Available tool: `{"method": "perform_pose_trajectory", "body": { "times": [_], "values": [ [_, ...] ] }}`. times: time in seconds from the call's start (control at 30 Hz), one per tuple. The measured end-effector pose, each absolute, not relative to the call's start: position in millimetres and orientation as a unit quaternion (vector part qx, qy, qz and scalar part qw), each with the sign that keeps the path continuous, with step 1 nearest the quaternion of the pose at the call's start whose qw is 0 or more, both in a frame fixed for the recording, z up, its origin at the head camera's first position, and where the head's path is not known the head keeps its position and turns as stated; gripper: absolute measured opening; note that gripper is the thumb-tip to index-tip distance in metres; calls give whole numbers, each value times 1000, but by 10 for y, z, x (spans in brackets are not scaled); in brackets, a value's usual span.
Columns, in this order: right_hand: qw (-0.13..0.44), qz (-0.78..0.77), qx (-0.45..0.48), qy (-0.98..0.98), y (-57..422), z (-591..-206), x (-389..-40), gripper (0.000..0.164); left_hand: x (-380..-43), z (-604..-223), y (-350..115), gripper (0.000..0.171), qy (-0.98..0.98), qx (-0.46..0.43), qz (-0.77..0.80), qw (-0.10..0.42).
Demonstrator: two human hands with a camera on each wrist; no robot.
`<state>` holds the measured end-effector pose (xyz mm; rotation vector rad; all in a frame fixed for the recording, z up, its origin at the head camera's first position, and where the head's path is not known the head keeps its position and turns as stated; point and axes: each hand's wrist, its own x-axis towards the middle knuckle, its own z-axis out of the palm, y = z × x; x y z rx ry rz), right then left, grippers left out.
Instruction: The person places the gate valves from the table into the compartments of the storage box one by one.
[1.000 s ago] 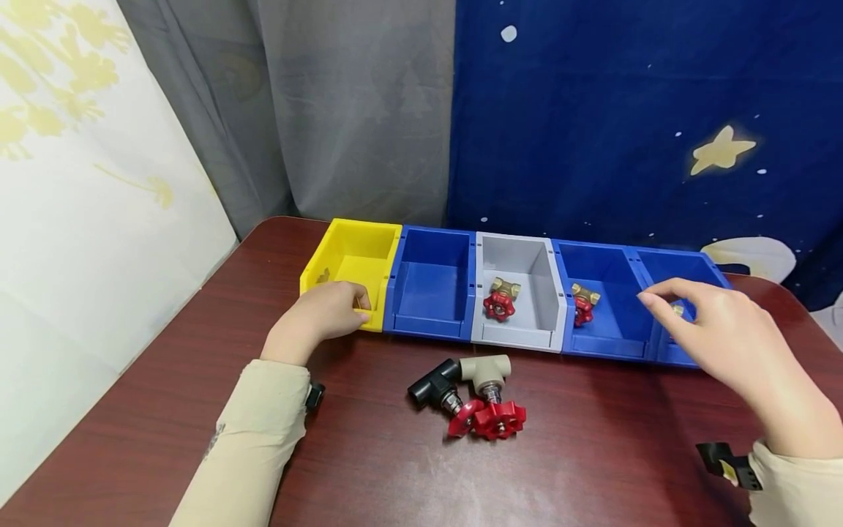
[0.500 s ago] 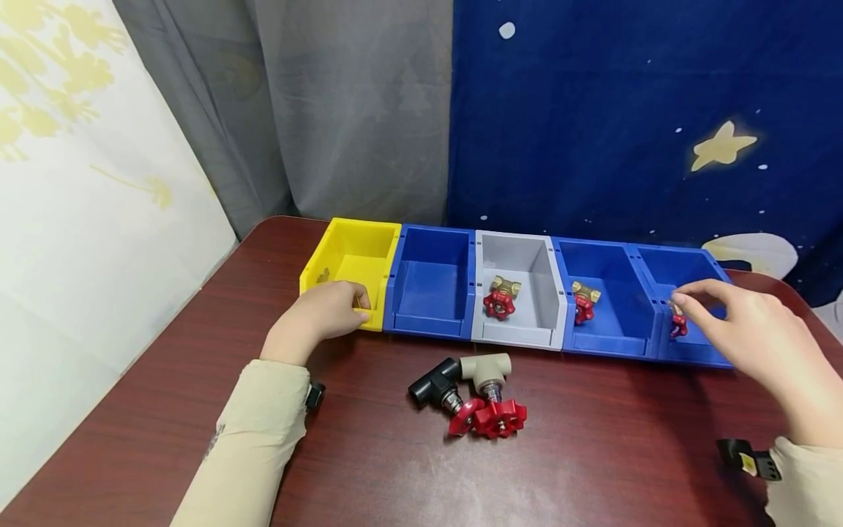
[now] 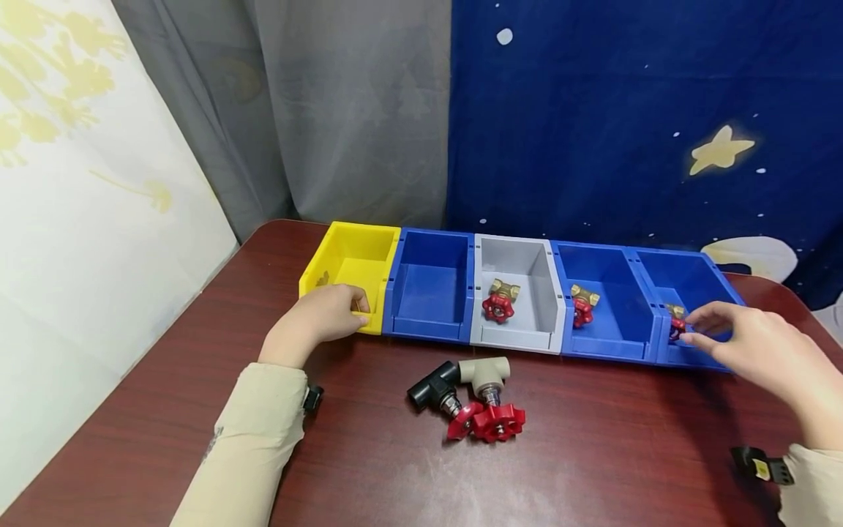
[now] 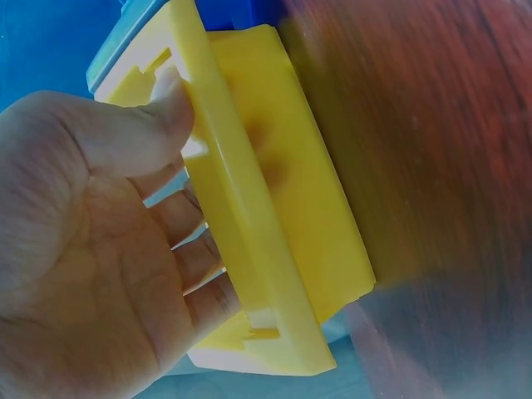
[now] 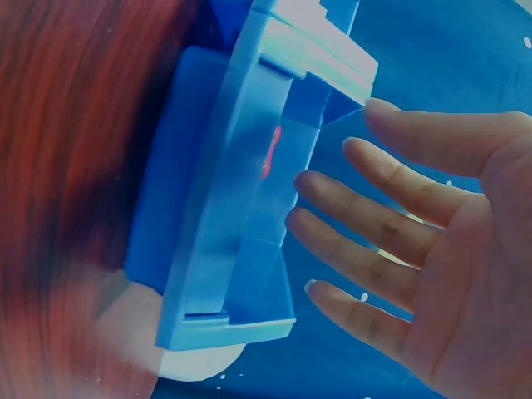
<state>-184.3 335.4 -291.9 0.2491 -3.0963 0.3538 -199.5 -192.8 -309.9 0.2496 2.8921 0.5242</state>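
Observation:
My left hand (image 3: pixel 324 315) holds the front of the yellow bin (image 3: pixel 364 240) at the row's left end. In the left wrist view its fingers reach behind the front lip (image 4: pixel 241 191), with the thumb on the rim. My right hand (image 3: pixel 767 348) hovers at the front of the rightmost blue bin (image 3: pixel 678 267), thumb and fingers apart and only slightly bent. Just left of its fingertips, a brass valve with a red handwheel (image 3: pixel 676 327) lies in that bin. From the right wrist, the fingers (image 5: pixel 366 208) appear spread beside the blue bin, holding nothing.
A grey bin (image 3: pixel 527 322) and a blue bin (image 3: pixel 612 322) each contain a red-wheeled brass valve. Another blue bin (image 3: pixel 431 293) adjoins the yellow one. On the table before them lie a black tee valve (image 3: pixel 435 386) and a beige tee valve (image 3: pixel 486 372), their red handwheels together.
My right hand has moved right and lower, from over the divider between the two right blue bins to the rightmost bin's front. The left hand stays on the yellow bin.

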Motion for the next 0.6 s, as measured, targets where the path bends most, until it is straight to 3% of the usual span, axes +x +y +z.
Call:
{"method": "perform_pose_trajectory", "body": {
  "times": [0.27,0.47,0.6],
  "values": [
    [-23,113,96,-989,3404,-3025,-1900,32,-1985,-3107,-1936,12,976,85,178,92],
    [-26,104,116,-988,3418,-3106,-1946,31,-1960,-3086,-1922,13,978,81,168,90],
    [-14,108,129,-986,3415,-3154,-1969,23,-1934,-3032,-1910,19,982,74,153,84]
  ]
}}
